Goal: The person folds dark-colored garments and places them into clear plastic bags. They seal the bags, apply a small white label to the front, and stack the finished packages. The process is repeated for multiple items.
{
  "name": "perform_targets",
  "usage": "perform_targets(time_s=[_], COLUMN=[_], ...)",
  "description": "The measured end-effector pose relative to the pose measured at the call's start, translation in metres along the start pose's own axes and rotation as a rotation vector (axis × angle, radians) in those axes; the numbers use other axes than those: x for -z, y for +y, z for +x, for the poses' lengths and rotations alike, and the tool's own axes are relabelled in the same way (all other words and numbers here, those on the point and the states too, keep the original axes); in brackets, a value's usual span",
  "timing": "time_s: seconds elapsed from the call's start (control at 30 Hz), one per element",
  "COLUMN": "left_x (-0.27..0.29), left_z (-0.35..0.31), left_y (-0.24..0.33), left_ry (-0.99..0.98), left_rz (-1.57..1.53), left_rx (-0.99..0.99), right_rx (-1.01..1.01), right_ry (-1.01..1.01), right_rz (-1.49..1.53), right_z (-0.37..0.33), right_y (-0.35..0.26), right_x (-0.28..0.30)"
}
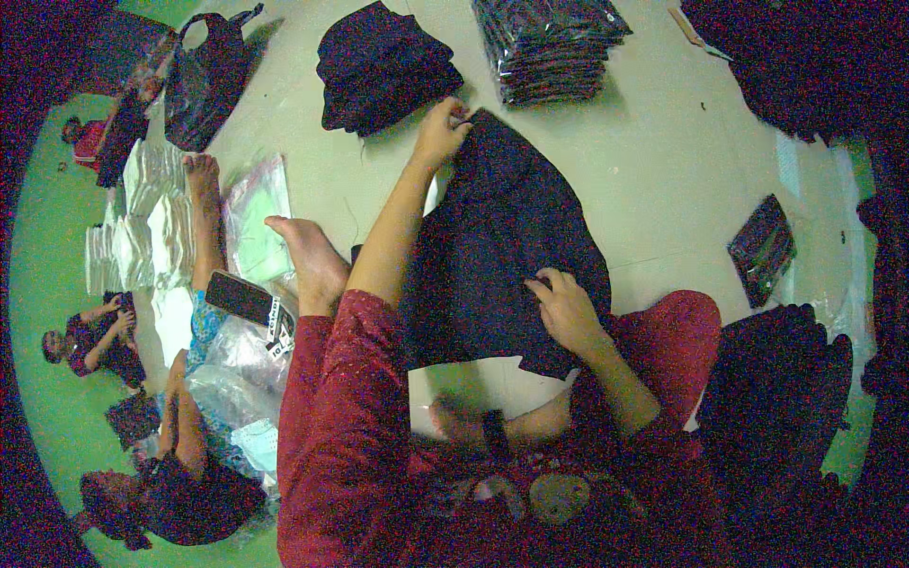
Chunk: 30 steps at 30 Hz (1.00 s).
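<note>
A large dark garment [502,208] is spread across my lap and the floor in front of me; its exact kind is hard to make out. At its far upper corner my left hand [443,134] is closed, with the fingertips pinching the cloth edge. Lower on the cloth, toward its right side, my right hand [566,310] has thumb and forefinger drawn together at the fabric surface. Just beyond my left hand lies a pile of folded dark cloth [383,71].
A stack of dark garments in clear plastic [554,52] stands at the far side. One dark packet [762,248] and a dark cloth heap [776,407] lie right. Leftward are a phone [241,298], clear plastic bags [246,364], white stacks [151,222] and other people.
</note>
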<state>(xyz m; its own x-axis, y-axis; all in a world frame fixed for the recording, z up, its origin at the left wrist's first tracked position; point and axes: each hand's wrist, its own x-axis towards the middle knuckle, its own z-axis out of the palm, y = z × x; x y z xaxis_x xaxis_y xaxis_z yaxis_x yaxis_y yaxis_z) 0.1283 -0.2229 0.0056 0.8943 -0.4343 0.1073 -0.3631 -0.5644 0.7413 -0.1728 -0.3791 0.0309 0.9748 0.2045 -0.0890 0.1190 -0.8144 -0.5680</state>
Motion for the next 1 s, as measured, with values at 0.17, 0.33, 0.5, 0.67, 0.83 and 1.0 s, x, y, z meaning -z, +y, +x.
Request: perform_targets(time_s=[0.17,0.33,0.5,0.67,0.83,1.0], left_x=[-0.015,-0.029,-0.031,-0.044,-0.058,-0.106], left_z=[-0.026,-0.037,0.0,0.003,-0.069,-0.112], left_y=[0.024,0.05,0.054,0.053,0.073,0.105], left_ry=[0.204,-0.078,-0.129,0.112,0.23,-0.036], left_rz=[0.338,0.348,0.439,0.239,0.249,0.43], left_rx=[-0.145,-0.302,-0.184,-0.248,-0.353,-0.421], right_rx=[-0.004,0.004,-0.015,0.008,-0.003,0.046], right_ry=[-0.027,-0.029,-0.035,-0.041,-0.048,-0.045], right_rz=[-0.042,-0.024,-0.022,0.006,-0.004,-0.065], right_z=[0.001,0.001,0.003,0.001,0.001,0.0], right_y=[0.001,-0.001,0.0,0.0,-0.001,0.0], right_x=[-0.001,0.0,0.0,0.002,0.003,0.002])
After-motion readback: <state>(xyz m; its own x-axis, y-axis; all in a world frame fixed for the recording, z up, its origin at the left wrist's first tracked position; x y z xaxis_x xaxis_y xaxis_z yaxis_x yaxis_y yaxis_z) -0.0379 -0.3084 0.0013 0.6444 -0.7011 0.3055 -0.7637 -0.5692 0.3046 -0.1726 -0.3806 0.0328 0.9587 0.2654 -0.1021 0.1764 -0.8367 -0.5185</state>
